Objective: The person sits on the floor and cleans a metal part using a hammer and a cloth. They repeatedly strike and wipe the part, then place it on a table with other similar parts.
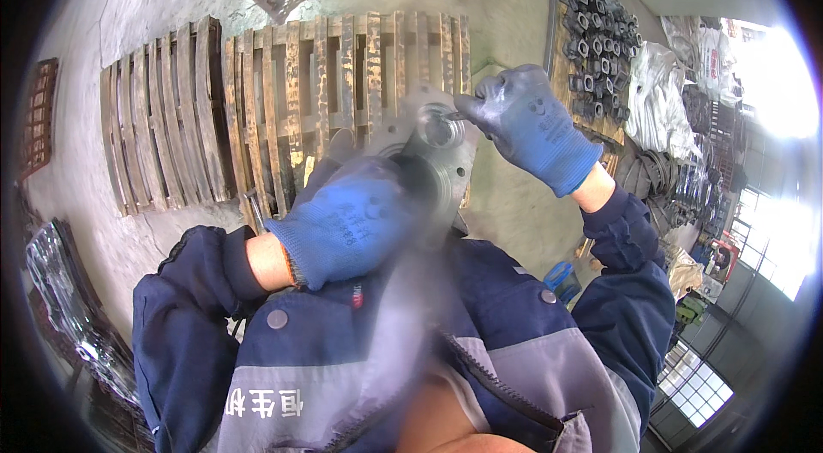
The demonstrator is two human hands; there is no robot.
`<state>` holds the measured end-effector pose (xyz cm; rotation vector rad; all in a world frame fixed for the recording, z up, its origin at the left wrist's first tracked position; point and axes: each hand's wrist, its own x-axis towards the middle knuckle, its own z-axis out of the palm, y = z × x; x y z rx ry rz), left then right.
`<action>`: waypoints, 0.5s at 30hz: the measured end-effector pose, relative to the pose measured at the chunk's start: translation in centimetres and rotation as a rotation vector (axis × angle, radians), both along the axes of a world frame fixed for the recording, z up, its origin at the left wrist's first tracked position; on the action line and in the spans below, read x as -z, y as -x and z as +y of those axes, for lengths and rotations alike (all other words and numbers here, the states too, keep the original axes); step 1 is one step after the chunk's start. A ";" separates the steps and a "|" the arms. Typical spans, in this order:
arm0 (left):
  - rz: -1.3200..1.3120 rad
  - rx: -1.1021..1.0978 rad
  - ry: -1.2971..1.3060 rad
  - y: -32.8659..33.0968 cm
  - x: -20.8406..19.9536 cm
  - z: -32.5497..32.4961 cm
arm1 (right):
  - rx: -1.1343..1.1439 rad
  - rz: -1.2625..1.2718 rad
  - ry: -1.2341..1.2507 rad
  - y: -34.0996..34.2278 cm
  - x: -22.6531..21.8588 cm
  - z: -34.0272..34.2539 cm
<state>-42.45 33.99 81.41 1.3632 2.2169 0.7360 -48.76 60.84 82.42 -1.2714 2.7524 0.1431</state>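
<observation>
In front of my chest is a grey machined metal casting (460, 157) with round bores and small bolt holes in its flange. My left hand (347, 217), in a blue glove, is closed around the casting's left side; its fingers are partly hidden and blurred. Over the upper right of the casting, my right hand (525, 123) is closed in a pinch, wearing a blue glove with dark coated fingers. Its fingertips are beside the rim of the upper bore (441, 129). Something thin seems to show at those fingertips, too small to name. A hazy smear covers the middle of the view.
Slatted wooden pallets (291, 84) lie on the floor beyond my hands, with another pallet (163, 123) to their left. Several dark metal fittings (600, 50) are stacked on a pallet at the far right, beside white sacks (660, 97). Plastic-wrapped goods (73, 299) stand at the left.
</observation>
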 end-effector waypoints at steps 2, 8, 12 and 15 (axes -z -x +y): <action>-0.010 -0.014 -0.036 0.0 -0.1 0.2 | -0.026 0.029 -0.095 0.1 0.0 -0.4; -0.057 -0.065 -0.103 -0.3 -0.1 0.1 | -0.068 0.083 -0.204 -0.1 -0.3 -1.1; -0.058 -0.041 -0.071 -0.2 -0.4 0.2 | -0.060 0.066 -0.198 -0.2 -0.4 -1.2; -0.094 -0.035 -0.032 0.0 -0.7 0.5 | -0.051 0.037 -0.163 -0.3 -0.3 -1.4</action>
